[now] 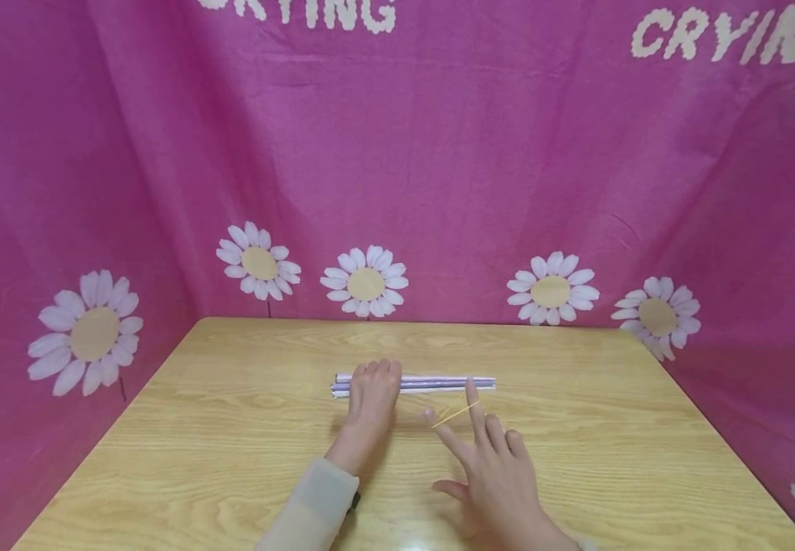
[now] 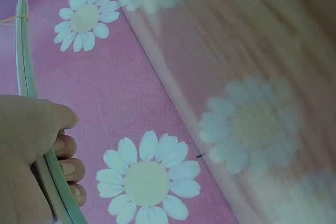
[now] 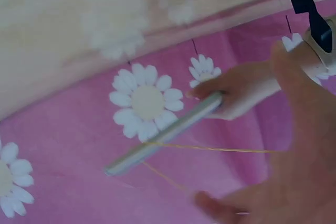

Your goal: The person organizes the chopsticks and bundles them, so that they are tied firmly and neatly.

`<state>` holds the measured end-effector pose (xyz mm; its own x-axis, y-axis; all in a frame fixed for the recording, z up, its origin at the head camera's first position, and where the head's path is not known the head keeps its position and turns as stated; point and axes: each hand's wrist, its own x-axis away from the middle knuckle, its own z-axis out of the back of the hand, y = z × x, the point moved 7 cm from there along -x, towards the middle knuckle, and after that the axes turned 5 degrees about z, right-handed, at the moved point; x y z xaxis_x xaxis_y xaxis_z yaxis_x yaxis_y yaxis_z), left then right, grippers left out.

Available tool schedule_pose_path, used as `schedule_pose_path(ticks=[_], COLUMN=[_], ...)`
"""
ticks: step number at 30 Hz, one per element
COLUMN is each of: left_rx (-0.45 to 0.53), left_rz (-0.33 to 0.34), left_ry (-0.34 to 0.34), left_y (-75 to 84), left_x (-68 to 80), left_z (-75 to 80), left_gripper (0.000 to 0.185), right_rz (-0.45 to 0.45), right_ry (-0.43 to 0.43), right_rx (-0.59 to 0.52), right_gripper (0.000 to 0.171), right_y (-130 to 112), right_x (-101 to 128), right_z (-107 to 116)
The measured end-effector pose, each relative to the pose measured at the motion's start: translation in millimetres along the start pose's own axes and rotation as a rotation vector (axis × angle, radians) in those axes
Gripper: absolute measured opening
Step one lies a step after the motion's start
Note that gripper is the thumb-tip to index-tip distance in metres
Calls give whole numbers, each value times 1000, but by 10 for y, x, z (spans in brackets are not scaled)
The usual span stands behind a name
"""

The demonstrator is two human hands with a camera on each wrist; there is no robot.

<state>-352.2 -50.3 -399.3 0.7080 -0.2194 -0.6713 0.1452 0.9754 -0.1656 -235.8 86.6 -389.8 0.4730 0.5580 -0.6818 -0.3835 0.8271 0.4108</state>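
Note:
My left hand [image 1: 373, 394] grips a bundle of slim, pale purple-and-white chopsticks [image 1: 431, 384] near its left end. In the left wrist view its fingers curl round the chopsticks [image 2: 25, 61], whose narrower ends point away. My right hand [image 1: 500, 474] is spread just to the right and nearer the front, with a thin yellow rubber band [image 1: 456, 414] stretched across two straight fingers. In the right wrist view the rubber band [image 3: 220, 149] runs from those fingers to the chopsticks [image 3: 170, 136] and loops about them towards their free end.
The bundle is above a light wooden table [image 1: 232, 459]. A pink cloth [image 1: 466, 168] with white daisies hangs behind and along both sides. A dark strap [image 3: 310, 14] shows at the left wrist.

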Motion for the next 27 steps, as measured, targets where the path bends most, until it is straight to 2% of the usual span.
schedule_pose_path(ticks=[5,8,10,12,13,15,17,20,23,27], left_rx=[-1,-3,-2,-11,-12,-5,2,32,49,58], left_rz=[11,13,10,8,6,0,-6,-17,-25,-36], left_ry=[-48,-38,-38,-29,-29,-30,0,50,96,114], left_y=[0,3,6,6,7,10,15,19,18,19], left_x=[0,3,2,-2,-4,-6,-8,-5,-4,-6], left_z=[-7,-1,2,6,6,4,13,26,42,66], left_gripper=[30,30,30,31,31,30,29,30,29,31], right_rz=[-113,-160,-169,-197,-214,-262,-352,-449,-459,-384], right_ry=[-81,-138,-138,-201,-227,-336,-492,-653,-739,-807], right_rx=[11,27,31,-19,-68,-222,-434,-746,-980,-1157], right_gripper=[118,117,115,115,116,116,116,104,86,68], right_y=[70,121,162,220,256,338,430,593,777,989], right_x=[-15,-36,-62,-100,-117,-146,-144,-116,-96,-54], right_z=[45,81,110,107,105,70,21,-36,-78,-114])
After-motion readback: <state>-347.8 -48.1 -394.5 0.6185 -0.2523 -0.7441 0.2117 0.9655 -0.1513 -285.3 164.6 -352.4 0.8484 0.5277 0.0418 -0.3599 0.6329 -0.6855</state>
